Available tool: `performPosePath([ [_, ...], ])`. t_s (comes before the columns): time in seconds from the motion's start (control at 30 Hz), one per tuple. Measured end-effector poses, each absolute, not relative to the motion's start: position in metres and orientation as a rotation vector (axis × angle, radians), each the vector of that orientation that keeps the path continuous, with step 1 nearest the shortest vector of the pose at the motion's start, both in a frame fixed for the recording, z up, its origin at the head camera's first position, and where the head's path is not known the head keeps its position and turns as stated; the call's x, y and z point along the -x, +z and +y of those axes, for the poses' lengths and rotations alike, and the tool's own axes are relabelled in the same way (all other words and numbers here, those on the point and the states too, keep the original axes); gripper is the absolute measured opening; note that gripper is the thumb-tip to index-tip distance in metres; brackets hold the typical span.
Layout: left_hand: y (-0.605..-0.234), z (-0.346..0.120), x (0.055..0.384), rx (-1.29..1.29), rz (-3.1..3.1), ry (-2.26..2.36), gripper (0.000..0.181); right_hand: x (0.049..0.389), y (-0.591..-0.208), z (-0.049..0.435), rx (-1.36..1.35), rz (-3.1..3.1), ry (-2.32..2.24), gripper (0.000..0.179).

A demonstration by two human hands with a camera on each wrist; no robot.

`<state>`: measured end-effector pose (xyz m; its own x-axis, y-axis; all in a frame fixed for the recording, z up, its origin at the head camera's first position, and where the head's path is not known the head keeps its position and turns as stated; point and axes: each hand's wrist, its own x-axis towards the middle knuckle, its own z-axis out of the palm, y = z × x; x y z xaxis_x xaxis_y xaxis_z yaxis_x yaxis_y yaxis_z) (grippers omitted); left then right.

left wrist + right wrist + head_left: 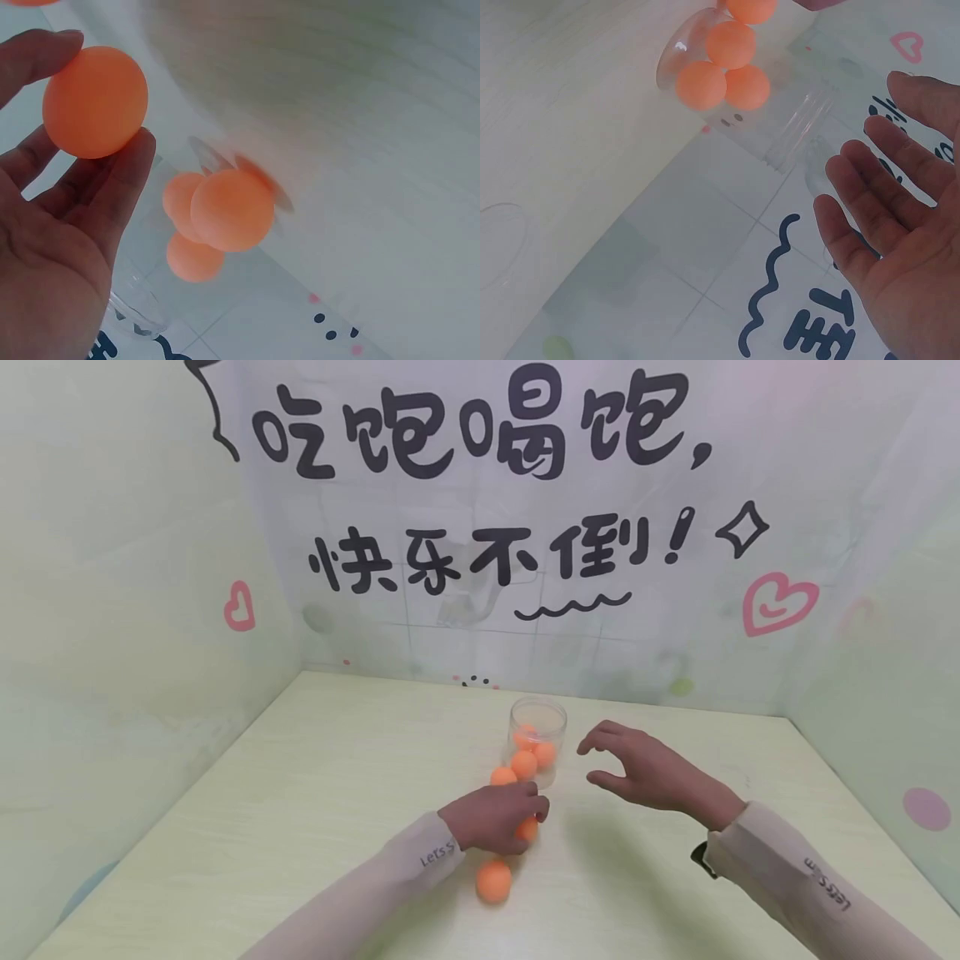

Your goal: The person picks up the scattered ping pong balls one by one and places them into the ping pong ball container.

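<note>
My left hand [495, 817] pinches an orange ping-pong ball [95, 102] between thumb and fingertips. Just beyond this hand stands a clear jar [553, 718], upright on the table, with several orange balls [701, 85] low inside it. Another orange ball [503, 775] lies outside the jar, near its left side and partly covered by my left hand. Closer to me, one more ball [493, 881] rests on the table below the left wrist. To the right of the jar my right hand [641, 768] hovers, fingers apart and slightly bent, holding nothing.
The pale wooden table [300, 793] is enclosed by printed cloth walls [645, 643] at the back and both sides. On the table in the right wrist view shows the faint outline of a clear round object [502, 244].
</note>
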<state>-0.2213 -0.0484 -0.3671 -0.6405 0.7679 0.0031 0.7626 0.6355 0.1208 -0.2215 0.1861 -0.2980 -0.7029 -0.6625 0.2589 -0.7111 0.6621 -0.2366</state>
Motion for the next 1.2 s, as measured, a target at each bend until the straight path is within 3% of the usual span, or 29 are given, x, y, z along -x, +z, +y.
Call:
performPosePath([
  [1.2,-0.294,-0.054,0.244,-1.289,2.847,0.254,0.017,0.215,-0.315,0.197,-1.135,-2.697,0.535,0.022],
])
